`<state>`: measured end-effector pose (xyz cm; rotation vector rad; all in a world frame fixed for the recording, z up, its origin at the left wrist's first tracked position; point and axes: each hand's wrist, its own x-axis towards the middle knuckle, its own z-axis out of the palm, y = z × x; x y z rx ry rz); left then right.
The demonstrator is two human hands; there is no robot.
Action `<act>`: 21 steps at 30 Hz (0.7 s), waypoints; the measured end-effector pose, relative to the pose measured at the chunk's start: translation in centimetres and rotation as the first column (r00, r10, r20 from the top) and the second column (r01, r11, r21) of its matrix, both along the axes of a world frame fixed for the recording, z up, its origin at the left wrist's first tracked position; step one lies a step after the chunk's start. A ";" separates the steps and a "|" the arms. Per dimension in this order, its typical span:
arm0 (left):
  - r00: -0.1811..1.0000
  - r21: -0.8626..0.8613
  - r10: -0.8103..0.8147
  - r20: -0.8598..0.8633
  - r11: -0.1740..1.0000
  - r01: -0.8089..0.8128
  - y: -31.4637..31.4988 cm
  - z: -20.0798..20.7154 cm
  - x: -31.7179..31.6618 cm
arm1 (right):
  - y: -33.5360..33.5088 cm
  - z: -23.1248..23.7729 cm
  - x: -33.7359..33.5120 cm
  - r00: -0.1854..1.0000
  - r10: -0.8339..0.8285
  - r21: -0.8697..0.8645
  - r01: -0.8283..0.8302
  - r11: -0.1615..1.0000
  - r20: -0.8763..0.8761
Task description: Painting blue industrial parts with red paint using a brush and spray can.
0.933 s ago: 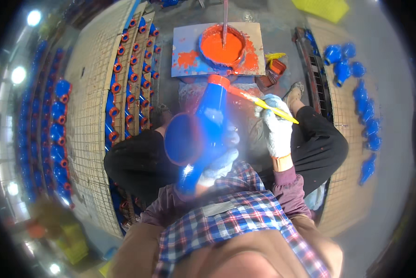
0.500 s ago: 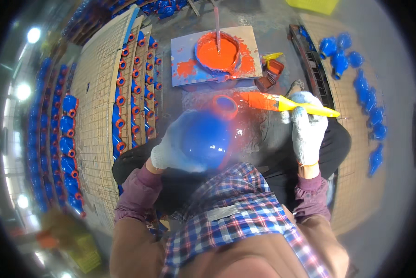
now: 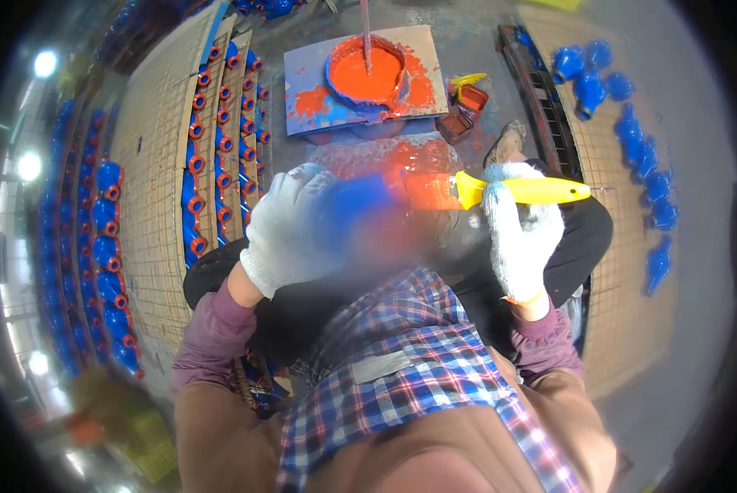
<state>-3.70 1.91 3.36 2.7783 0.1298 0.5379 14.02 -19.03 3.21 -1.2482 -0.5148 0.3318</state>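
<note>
In the middle, a blue piece (image 3: 359, 207), blurred by motion, is gripped by my white-gloved left hand (image 3: 285, 228). Half a second ago it showed a rounded body and a red-rimmed opening. My right hand (image 3: 523, 242), gloved too, is closed round the yellow handle of a paintbrush (image 3: 549, 191). The brush points left, and its bristles, loaded with orange-red paint, reach the right end of the blue piece. Blur hides exactly where they touch. Beyond both hands, a bowl of orange-red paint (image 3: 330, 86) with a stick standing in it rests on a paint-spattered board (image 3: 299, 74).
Racks of blue pieces with red rims (image 3: 194, 205) stand on the left beside a wire-mesh panel (image 3: 159, 181). Several plain blue pieces (image 3: 631, 135) lie on a board to the right. Small paint-stained containers (image 3: 459, 123) sit right of the paint bowl. A dark metal frame (image 3: 541, 99) stands behind my right hand.
The brush has moved left, bringing its bristles to the blue piece. My left hand has turned the piece, so its red-rimmed opening no longer faces up. The whole view has shifted slightly.
</note>
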 end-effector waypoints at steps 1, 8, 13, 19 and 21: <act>0.996 0.126 0.062 -0.060 0.990 -0.054 -0.1 0.3 0.0 | 0.2 -0.1 0.0 1.000 0.002 -0.007 -0.002 1.000 0.001; 0.990 0.301 0.057 -0.129 0.953 -0.016 -0.4 0.9 0.0 | 3.8 -1.5 3.6 0.994 0.109 -0.245 -0.110 0.963 -0.016; 0.988 0.106 0.051 -0.145 0.994 -0.035 0.4 -0.1 -0.5 | 2.6 -1.9 2.3 0.974 0.185 -0.239 -0.150 0.959 0.132; 0.925 -0.849 -0.056 -0.377 0.421 -0.320 1.2 -4.3 -2.2 | 1.9 -3.0 2.4 0.928 0.263 -0.159 -0.227 0.961 0.264; 0.923 -0.871 -0.021 -0.385 0.338 -0.356 0.6 -6.4 -3.7 | 1.8 -3.5 2.8 0.927 0.271 -0.160 -0.235 0.959 0.260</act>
